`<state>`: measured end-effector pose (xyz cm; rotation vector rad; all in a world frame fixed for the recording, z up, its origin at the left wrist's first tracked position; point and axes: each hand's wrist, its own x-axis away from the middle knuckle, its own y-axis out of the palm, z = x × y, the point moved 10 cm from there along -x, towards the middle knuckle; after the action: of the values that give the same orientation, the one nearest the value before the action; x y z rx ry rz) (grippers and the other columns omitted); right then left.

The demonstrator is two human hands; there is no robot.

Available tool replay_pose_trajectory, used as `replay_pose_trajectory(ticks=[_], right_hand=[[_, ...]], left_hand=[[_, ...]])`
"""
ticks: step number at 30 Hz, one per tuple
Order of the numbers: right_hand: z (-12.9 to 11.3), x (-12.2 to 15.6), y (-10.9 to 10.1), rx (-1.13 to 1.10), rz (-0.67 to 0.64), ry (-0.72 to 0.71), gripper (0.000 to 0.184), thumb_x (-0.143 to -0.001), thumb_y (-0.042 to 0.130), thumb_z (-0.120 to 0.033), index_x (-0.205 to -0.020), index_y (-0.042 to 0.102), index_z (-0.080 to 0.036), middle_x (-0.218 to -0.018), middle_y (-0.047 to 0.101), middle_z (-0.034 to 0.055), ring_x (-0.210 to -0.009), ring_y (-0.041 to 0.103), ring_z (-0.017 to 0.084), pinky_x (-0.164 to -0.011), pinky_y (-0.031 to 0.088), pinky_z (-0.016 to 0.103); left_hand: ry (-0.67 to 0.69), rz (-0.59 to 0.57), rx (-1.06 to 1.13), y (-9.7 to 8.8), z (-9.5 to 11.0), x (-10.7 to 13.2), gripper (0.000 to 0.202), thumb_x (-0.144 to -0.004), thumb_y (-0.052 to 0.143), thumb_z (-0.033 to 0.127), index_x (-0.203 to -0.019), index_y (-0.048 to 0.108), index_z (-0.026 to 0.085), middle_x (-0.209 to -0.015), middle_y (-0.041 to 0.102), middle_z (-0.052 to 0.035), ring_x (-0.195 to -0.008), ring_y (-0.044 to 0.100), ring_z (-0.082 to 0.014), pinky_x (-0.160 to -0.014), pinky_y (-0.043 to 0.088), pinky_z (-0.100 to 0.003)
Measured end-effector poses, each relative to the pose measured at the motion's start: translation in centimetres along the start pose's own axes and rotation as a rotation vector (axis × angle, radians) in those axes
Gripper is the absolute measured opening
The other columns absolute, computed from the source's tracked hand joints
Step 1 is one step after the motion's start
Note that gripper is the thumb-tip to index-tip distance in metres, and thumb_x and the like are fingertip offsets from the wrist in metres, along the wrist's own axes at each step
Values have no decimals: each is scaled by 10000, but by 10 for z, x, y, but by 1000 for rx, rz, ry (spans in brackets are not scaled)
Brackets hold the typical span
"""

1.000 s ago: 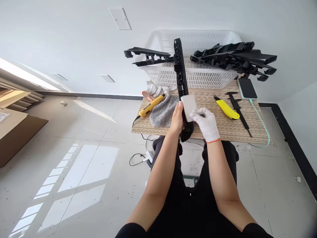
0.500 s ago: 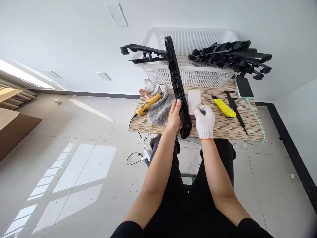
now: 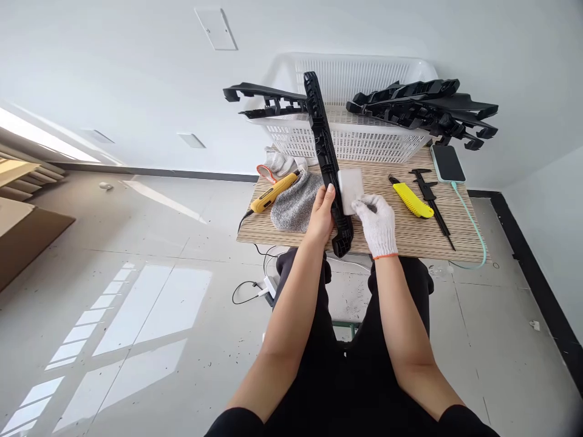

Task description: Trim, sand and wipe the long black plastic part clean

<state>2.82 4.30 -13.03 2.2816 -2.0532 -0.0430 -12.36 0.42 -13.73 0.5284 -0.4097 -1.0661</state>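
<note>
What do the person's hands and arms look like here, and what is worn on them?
The left hand is bare. The right hand wears a white knit glove with an orange-edged cuff. Both forearms are uncovered; black short sleeves show only at the upper arms. No watch, jewellery or markings are visible.

A small table is standing before the seated person, and a basket is sitting at its far edge. Moulded plastic parts are lying across the basket's right rim, with another part jutting over its left. A long plastic strip is leaning from the table's near edge up toward the basket, between the left hand and the right hand, which is holding a pad against it. A cloth and a corded tool are lying to the left; a utility knife, a caliper and a phone are lying to the right.
</note>
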Motion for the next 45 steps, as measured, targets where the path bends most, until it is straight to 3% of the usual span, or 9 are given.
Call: replay_pose_trajectory(ticks=[6,10,14,18,22,26,30,34,45], right_hand=[[5,-1,2,-12,-77,13,285,-705,827,-403,-848,679,-206,-984,758,45,-848,709,180,-811,612,372],[-3,-1,-28,35,182,-66,281,-726,793,-411,-904,703,-214,-1001,759,51,-914,710,193,-874,604,395],[8,-1,-3,-76,-40,54,314,-679,836,-420,-848,675,-210,-991,761,38,-833,709,175,-776,622,360],[-1,2,-17,-27,129,-4,298,-716,804,-403,-912,696,-206,-973,757,32,-825,701,157,-746,609,318],[6,3,3,-24,-82,94,327,-688,834,-435,-878,690,-211,-957,757,34,-806,706,170,-675,603,310],[-5,3,-21,26,169,-21,299,-721,793,-412,-918,702,-206,-930,745,30,-784,670,146,-686,586,300],[3,3,3,-18,-53,57,280,-689,816,-401,-844,680,-212,-934,744,23,-750,662,140,-648,572,292],[-8,6,-19,27,152,-19,249,-735,788,-374,-896,703,-204,-856,723,13,-704,625,128,-650,551,289],[3,1,-8,-61,-18,106,270,-680,819,-364,-820,652,-204,-914,724,19,-722,644,132,-611,535,275]], left_hand=[[-1,-14,-45,0,-1,0,207,-980,640,477,-1001,672,273,-1170,737,-11,-1326,622,-219,-1142,484,-363],[-13,-15,-50,-1,-2,1,195,-971,651,471,-990,670,278,-1137,741,-8,-1283,644,-216,-1132,491,-362],[-2,-34,-35,2,0,2,207,-964,660,477,-1008,671,275,-1177,739,-10,-1322,625,-219,-1149,480,-365],[-16,-1,-38,-2,-3,1,230,-939,692,495,-1005,674,275,-1181,735,-13,-1355,610,-224,-1166,473,-376],[-10,-5,-65,-3,-4,1,233,-941,689,498,-1005,673,274,-1190,731,-9,-1369,597,-224,-1158,477,-363],[7,-13,-57,-3,-4,0,236,-939,696,501,-987,672,272,-1147,731,-8,-1338,614,-222,-1150,480,-356],[7,-27,-71,-1,-3,1,223,-964,662,493,-1008,662,275,-1190,728,0,-1336,616,-220,-1150,476,-367],[-33,1,-78,-2,-4,2,205,-974,648,480,-1028,656,282,-1240,721,0,-1374,590,-211,-1172,452,-362],[2,-58,-107,0,-3,2,224,-981,638,491,-1021,648,271,-1181,719,8,-1293,630,-197,-1116,487,-329]])
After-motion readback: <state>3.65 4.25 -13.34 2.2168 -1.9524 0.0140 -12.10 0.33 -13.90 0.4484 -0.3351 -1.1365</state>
